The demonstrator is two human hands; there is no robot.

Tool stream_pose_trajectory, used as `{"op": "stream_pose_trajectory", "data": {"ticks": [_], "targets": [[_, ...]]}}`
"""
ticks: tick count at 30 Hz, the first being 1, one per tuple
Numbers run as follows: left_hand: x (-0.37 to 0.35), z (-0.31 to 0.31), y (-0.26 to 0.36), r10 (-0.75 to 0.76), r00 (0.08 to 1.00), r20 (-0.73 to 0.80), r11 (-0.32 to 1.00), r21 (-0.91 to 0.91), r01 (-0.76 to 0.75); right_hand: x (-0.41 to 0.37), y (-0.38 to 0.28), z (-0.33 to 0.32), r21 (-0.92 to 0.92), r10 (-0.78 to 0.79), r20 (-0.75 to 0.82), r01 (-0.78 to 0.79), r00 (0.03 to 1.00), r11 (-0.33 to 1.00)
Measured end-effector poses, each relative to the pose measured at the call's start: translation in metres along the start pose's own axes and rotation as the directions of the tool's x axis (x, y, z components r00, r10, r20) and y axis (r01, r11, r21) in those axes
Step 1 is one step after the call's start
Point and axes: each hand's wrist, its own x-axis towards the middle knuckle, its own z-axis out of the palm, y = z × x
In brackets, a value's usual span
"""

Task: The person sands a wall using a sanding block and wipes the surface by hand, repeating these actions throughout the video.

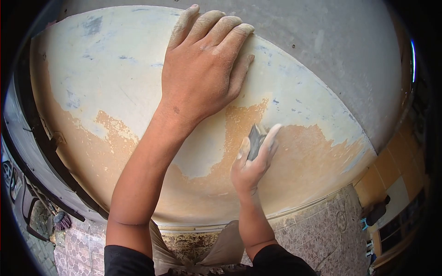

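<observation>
A large curved panel (129,83) spreads under both hands, off-white at the far side and bare tan nearer me, with ragged borders and bluish scuffs. My left hand (202,69) lies flat on its far part, fingers stretched over the far edge and dusted pale. In my right hand (251,172) is a dark grey sanding block (256,140), gripped between thumb and fingers. The block is over the border of tan and off-white, right of my left forearm. Its underside is hidden, and the right hand is slightly blurred.
A smooth grey surface (331,55) lies beyond the panel's far edge. Dark curved trim (50,133) borders the left side. Below are patterned floor tiles (313,225) and a purple-bristled brush (62,221). An orange-tan wall (391,156) stands at right.
</observation>
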Motion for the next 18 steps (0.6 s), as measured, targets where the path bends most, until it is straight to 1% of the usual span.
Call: {"op": "stream_pose_trajectory", "data": {"ticks": [1, 3, 5, 7, 8, 10, 11, 12, 15, 16, 18], "targets": [[-0.003, 0.005, -0.002, -0.024, 0.999, -0.022, 1.0, -0.02, 0.023, -0.006, -0.001, -0.001, 0.004, -0.011, -0.002, 0.011, 1.0, 1.0], [-0.004, 0.011, -0.003, -0.052, 0.997, -0.053, 0.998, -0.028, 0.051, -0.012, -0.001, -0.003, 0.011, 0.057, 0.023, -0.057, 0.998, 0.998], [0.0, 0.005, 0.002, -0.038, 0.999, -0.039, 0.999, -0.011, 0.038, 0.044, 0.001, -0.002, -0.025, -0.063, -0.021, 0.063, 0.998, 0.998], [0.002, 0.003, 0.004, -0.047, 0.998, -0.031, 0.999, 0.01, 0.048, 0.101, -0.009, -0.007, 0.022, -0.033, 0.029, 0.033, 0.999, 0.999], [0.001, 0.003, 0.002, -0.034, 0.999, -0.03, 0.999, 0.008, 0.034, 0.112, -0.009, -0.005, 0.017, -0.037, 0.042, 0.037, 0.998, 0.999], [0.0, 0.005, -0.002, -0.03, 0.999, -0.021, 1.0, 0.007, 0.03, 0.122, -0.009, -0.001, 0.099, -0.032, 0.006, 0.032, 0.999, 0.995], [0.0, 0.006, -0.004, -0.021, 0.999, -0.039, 0.999, -0.051, 0.019, 0.111, -0.007, -0.002, 0.1, -0.031, 0.017, 0.029, 0.999, 0.995], [0.0, 0.005, -0.005, -0.01, 0.998, -0.057, 0.994, -0.109, 0.004, 0.089, -0.003, -0.004, 0.048, -0.018, 0.019, 0.017, 1.0, 0.999], [0.003, -0.003, -0.001, -0.024, 1.0, -0.017, 0.994, -0.109, 0.022, -0.007, 0.013, -0.005, -0.071, 0.006, 0.021, -0.004, 1.0, 0.997], [0.002, -0.001, -0.001, -0.026, 0.999, -0.018, 0.994, -0.108, 0.024, -0.02, 0.014, -0.009, -0.07, 0.004, 0.022, -0.002, 1.0, 0.998], [0.002, 0.005, -0.001, -0.047, 0.998, -0.051, 0.993, -0.108, 0.041, -0.034, 0.015, -0.011, -0.049, 0.046, 0.082, -0.042, 0.996, 0.998]]}}
